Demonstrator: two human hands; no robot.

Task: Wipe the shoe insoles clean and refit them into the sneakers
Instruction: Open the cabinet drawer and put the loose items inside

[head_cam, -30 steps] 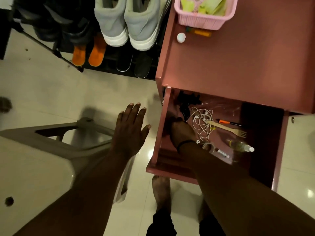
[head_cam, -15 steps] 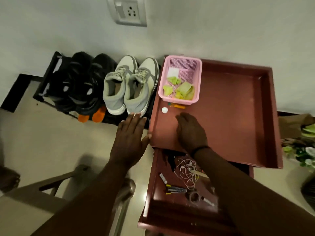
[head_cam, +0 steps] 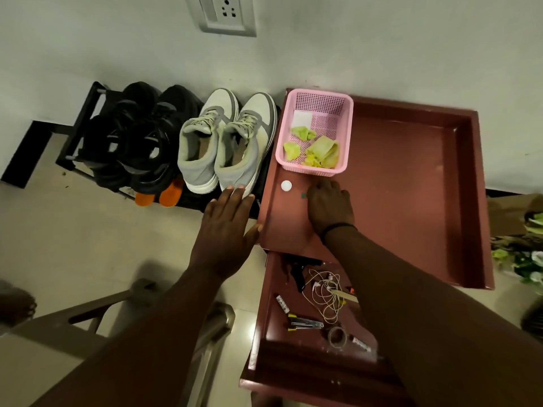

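While both forearms reach forward from the bottom edge, an open reddish-brown drawer lies nearest, under the right forearm. Just left of that forearm the drawer holds a tangle of white earphone cable, a metal stapler with yellow ends, a roll of clear tape and a black object too dark to identify. Left of the left forearm is the pale frame of a plastic chair on a glossy cream tiled floor.

The left hand is spread flat and wide, palm down, holding nothing, fingertips close to the heel of the nearer shoe. The right hand, a black band at its wrist, lies palm down on the reddish-brown cabinet top; its fingers curl downward over a small, partly hidden object, and a grip on it cannot be confirmed. A small white round cap sits just left of this hand.

Just beyond the right hand is a pink perforated plastic basket holding crumpled yellow-green cloth pieces and a white square pad. Beyond the left hand, a pair of grey and cream lace-up sneakers stands side by side on a low black shoe rack, heels toward the viewer; their insoles cannot be made out. Left of them are black shoes, with two orange soles showing below. Farthest, a white wall socket is on the pale wall.
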